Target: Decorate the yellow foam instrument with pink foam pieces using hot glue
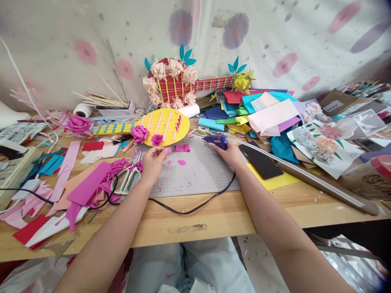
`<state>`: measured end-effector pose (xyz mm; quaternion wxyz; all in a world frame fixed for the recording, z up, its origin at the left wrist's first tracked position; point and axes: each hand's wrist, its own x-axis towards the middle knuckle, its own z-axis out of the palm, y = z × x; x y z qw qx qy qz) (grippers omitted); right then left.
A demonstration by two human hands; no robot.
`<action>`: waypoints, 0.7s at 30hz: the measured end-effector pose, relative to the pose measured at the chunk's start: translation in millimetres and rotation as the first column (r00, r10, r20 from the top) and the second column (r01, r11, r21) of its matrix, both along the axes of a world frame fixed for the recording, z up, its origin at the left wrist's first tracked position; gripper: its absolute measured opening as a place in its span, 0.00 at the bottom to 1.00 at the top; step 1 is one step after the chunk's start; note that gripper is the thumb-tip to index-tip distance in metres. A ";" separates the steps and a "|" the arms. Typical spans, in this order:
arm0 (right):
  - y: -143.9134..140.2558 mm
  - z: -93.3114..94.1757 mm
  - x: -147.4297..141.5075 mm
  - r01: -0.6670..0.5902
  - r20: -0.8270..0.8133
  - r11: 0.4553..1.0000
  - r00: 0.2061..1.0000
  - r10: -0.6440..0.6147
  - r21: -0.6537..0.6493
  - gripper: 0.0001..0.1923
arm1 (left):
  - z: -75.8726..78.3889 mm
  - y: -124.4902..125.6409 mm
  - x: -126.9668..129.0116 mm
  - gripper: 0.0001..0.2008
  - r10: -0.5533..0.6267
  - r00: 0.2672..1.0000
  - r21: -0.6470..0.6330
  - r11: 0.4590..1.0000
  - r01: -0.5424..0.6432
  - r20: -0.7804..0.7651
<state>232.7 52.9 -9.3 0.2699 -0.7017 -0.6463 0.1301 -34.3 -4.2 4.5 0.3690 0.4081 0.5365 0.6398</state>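
My left hand (155,162) pinches a small pink paper petal (168,150) between thumb and fingertips, just in front of a yellow paper instrument (166,126) decorated with magenta paper flowers (140,133). A blue glue gun (217,140) is in my right hand (229,154), its nozzle pointing left over the grey cutting mat (198,175). On the mat lie a loose magenta petal (181,162) and a folded magenta paper strip (182,147). Scissors (130,179) with pale handles rest left of my left hand.
A black cord (186,212) loops along the table front. Magenta and pink paper scraps (88,183) spread at left. A phone (261,160) and a long tube (305,175) lie right. Behind stand a red paper instrument (174,83) and a pile of coloured paper (269,114).
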 end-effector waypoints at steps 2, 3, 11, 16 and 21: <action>-3.4 2.1 1.8 0.010 -0.007 1.000 1.000 -0.010 0.012 0.25 | 4.7 0.7 -4.3 0.12 0.047 0.999 0.051 0.998 -0.047 0.008; -5.2 3.1 2.7 0.013 -0.013 1.000 1.000 -0.013 0.024 0.25 | 7.3 1.4 -7.1 0.12 0.078 0.997 0.076 0.994 -0.079 0.019; -15.9 8.7 11.3 0.044 -0.004 0.991 0.999 -0.043 0.123 0.23 | 15.0 9.6 -31.1 0.08 0.380 0.917 0.187 0.899 -0.397 0.120; -27.0 25.2 14.2 0.133 0.149 0.988 0.978 -0.144 0.082 0.20 | 9.5 13.4 -36.3 0.04 0.426 0.895 0.222 0.867 -0.445 0.133; -41.1 36.8 -1.6 -0.012 0.172 0.994 0.985 0.031 -0.111 0.20 | 9.3 13.1 -34.7 0.04 0.420 0.897 0.205 0.874 -0.440 0.136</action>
